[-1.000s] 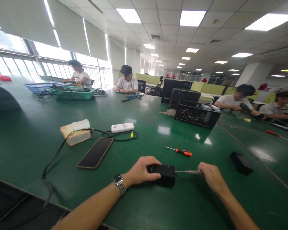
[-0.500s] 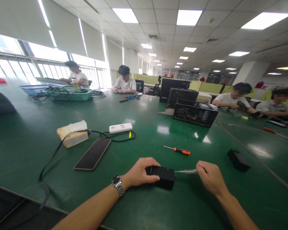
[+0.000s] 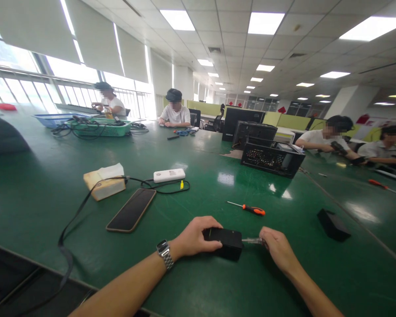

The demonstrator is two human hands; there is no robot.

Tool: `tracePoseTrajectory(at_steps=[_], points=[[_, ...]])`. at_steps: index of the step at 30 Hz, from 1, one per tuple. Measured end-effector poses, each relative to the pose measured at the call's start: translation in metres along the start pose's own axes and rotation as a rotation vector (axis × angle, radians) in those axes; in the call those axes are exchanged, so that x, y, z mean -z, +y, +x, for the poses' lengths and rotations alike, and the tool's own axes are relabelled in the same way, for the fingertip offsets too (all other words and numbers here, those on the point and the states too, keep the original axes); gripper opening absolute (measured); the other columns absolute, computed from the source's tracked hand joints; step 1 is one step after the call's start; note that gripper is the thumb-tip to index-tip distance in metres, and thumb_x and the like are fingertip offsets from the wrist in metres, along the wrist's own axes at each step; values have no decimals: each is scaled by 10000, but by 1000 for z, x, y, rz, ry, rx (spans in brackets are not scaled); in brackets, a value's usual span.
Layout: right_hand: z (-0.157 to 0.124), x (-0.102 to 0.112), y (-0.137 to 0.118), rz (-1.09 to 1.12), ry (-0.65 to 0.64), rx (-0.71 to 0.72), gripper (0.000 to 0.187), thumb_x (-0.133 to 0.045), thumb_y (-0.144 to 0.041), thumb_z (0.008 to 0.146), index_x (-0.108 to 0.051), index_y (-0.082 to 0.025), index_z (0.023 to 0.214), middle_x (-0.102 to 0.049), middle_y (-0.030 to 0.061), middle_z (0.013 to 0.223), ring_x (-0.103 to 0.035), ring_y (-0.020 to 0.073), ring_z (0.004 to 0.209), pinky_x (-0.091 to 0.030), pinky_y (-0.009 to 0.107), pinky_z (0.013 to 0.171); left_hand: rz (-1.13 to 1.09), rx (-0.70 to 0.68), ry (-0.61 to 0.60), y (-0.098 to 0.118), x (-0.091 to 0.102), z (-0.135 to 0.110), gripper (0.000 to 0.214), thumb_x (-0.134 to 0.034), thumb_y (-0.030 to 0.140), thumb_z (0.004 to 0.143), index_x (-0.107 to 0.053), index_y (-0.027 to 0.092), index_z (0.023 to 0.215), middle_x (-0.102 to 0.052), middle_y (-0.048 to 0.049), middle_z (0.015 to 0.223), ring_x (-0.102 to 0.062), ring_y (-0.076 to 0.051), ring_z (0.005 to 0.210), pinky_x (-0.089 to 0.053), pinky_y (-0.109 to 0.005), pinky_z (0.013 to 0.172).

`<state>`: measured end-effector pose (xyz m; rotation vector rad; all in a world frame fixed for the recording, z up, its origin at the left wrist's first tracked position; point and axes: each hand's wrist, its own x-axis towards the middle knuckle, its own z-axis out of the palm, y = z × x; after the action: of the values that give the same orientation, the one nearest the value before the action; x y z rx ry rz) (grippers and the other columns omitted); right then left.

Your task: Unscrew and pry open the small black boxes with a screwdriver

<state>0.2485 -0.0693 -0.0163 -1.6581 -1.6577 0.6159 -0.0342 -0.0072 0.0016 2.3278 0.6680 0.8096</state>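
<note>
A small black rectangular box rests on the green table, gripped by my left hand with the thumb on the near side and the fingers over the far side. My right hand is closed around the clear handle of a thin screwdriver. The screwdriver lies nearly level, its shaft pointing left at the box's right end; whether the tip sits inside cannot be made out. Beyond the box lies an orange-and-black screwdriver. Another black box stands off to the right.
A phone, a tissue pack and a white power bank with a black cable lie to the left. Farther back are a green basket of cables and an open computer case. Several people sit around the table.
My right hand has shifted left, nearer the box, and its grip on the screwdriver has turned. My left hand keeps its hold. The whole view has moved slightly.
</note>
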Motion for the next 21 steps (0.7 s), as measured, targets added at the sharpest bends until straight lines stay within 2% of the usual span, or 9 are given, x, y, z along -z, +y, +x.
tracePoseTrajectory(at_steps=[5, 10, 16, 21], points=[[-10, 1, -8, -5, -32, -38, 386, -432, -467, 873, -449, -204, 590, -380, -43, 571, -390, 127, 551, -315, 245, 537, 14, 1, -16, 1, 0, 0, 364, -731, 364, 734, -663, 165, 1031, -670, -65, 985, -606, -206, 894, -463, -280, 815], [-22, -10, -14, 165, -154, -170, 431, -366, -554, 899, -454, -214, 648, -371, -55, 547, -376, 123, 505, -309, 244, 493, 12, 24, -8, 2, -4, 0, 371, -741, 333, 716, -655, 164, 1035, -662, -60, 984, -602, -207, 898, -465, -276, 807], [-22, 0, -10, 35, 17, -98, 397, -445, -488, 866, -444, -203, 589, -370, -43, 579, -378, 127, 567, -312, 249, 551, -29, 62, -1, 1, -13, 6, 349, -744, 283, 696, -657, 168, 1013, -650, -34, 954, -598, -180, 844, -460, -252, 761], [-16, 3, -1, 51, -36, -159, 375, -438, -456, 845, -480, -200, 574, -396, -37, 559, -400, 131, 547, -318, 249, 527, -30, 42, -40, 2, -16, 12, 381, -760, 297, 679, -661, 177, 1027, -656, -34, 962, -594, -193, 861, -461, -269, 786]])
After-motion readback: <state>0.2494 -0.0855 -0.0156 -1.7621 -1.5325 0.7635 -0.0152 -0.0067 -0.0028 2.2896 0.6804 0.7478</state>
